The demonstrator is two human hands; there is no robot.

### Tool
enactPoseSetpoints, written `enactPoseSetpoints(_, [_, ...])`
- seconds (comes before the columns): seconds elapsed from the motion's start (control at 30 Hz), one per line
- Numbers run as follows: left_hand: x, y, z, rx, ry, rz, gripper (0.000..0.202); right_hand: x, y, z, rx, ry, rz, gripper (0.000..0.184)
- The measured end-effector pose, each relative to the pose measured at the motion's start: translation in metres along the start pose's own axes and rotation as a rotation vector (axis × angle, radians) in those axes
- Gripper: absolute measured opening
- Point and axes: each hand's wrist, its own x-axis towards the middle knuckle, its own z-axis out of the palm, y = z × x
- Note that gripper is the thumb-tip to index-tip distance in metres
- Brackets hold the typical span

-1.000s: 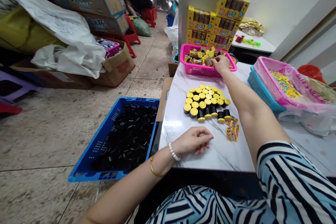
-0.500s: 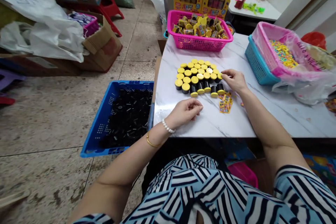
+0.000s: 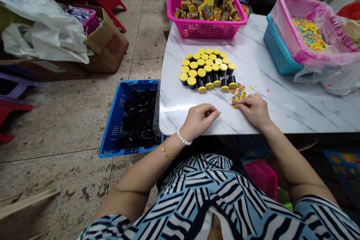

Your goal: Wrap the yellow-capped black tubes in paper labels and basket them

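My right hand (image 3: 254, 109) pinches the near edge of a small printed yellow-orange label (image 3: 234, 102), which lies in a little pile of similar labels (image 3: 239, 90). Fingers loosely curled, my left hand (image 3: 199, 120) rests at the table's near edge with nothing visible in it. Ahead of both hands stands a cluster of small black jars with yellow lids (image 3: 201, 72). Most are upright, lids up. Along the near right side, several black jars (image 3: 209, 81) have their yellow lids downward or toward me.
A pink basket (image 3: 206, 30) of labelled yellow jars stands at the table's back. On the right, a plastic-lined pink basket (image 3: 284, 26) with colourful bits sits in a blue basket (image 3: 277, 50). A blue crate (image 3: 111, 131) of black pieces is on the floor left of the table (image 3: 295, 108).
My right hand has left the jar at the cluster's right end and come nearer, down to the labels. My left hand has barely moved. The camera view has tilted down.
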Motion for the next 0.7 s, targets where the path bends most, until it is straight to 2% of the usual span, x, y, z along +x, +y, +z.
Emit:
enactPoseSetpoints(0.1, [0.010,0.007,0.004,-0.256,-0.014,-0.164,0.031,-0.005,-0.004,0.008,-0.033,0.087,-0.016,0.010])
enactPoseSetpoints(0.2, [0.011,0.014,0.005,-0.420,0.048,-0.229,0.032,-0.001,-0.014,0.004,0.022,0.215,-0.042,0.009])
enactPoseSetpoints(0.33, [0.002,0.022,0.004,-0.532,0.174,-0.225,0.032,-0.004,-0.042,0.002,0.117,0.338,-0.105,0.009])
enactPoseSetpoints(0.5, [-0.008,0.019,0.002,-0.552,0.300,-0.108,0.034,-0.014,-0.085,0.016,0.123,0.330,-0.221,0.019])
enactPoseSetpoints(0.6, [-0.012,0.012,-0.003,-0.568,0.352,-0.064,0.032,-0.017,-0.099,0.025,0.333,0.284,-0.060,0.029])
enactPoseSetpoints(0.7, [-0.016,0.005,-0.005,-0.570,0.348,-0.049,0.027,-0.016,-0.105,0.034,0.691,0.106,0.226,0.037])
